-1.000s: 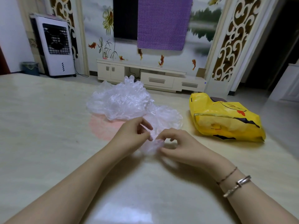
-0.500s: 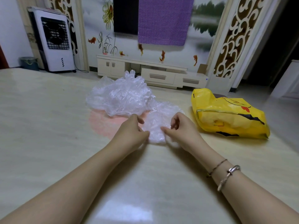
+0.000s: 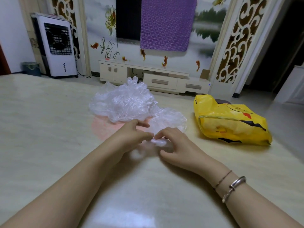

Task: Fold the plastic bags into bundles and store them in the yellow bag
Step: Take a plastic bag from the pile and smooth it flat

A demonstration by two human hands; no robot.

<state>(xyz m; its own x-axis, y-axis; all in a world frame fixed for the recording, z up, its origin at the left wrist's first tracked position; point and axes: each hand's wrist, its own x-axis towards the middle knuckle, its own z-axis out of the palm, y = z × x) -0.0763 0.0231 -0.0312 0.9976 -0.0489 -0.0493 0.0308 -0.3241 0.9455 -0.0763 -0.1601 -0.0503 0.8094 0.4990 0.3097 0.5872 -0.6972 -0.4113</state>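
Head view, left hand: the left hand (image 3: 131, 137) lies over the middle of the pale marbled table (image 3: 41, 129), fingers curled, tips pinching the small crumpled clear plastic bag (image 3: 158, 142); motion blur smears the fingertips, so the exact grip is hard to make out.
Head view, right hand: the right hand (image 3: 177, 145) faces it, fingers bent over the same bag and thumb below, pinching it from the other side; a thin cord bracelet (image 3: 222, 178) and a silver bangle (image 3: 235, 186) sit on its wrist.
Small bag: squeezed between the 2 hands just above the tabletop, mostly hidden by the fingers; a blurred white smear below it may be more film, I cannot tell.
Loose pile: a heap of crumpled clear plastic bags (image 3: 125, 102) rests toward the table's far edge, just beyond the hands; how many bags it holds cannot be counted.
Pink patch: a faint pink round mark (image 3: 103, 129) on the tabletop, partly covered by the heap and the left hand.
Yellow bag: the glossy yellow plastic bag with black and red print (image 3: 230, 122) lies on its side near the table's right edge, well apart from the hands; its opening and contents are not readable.
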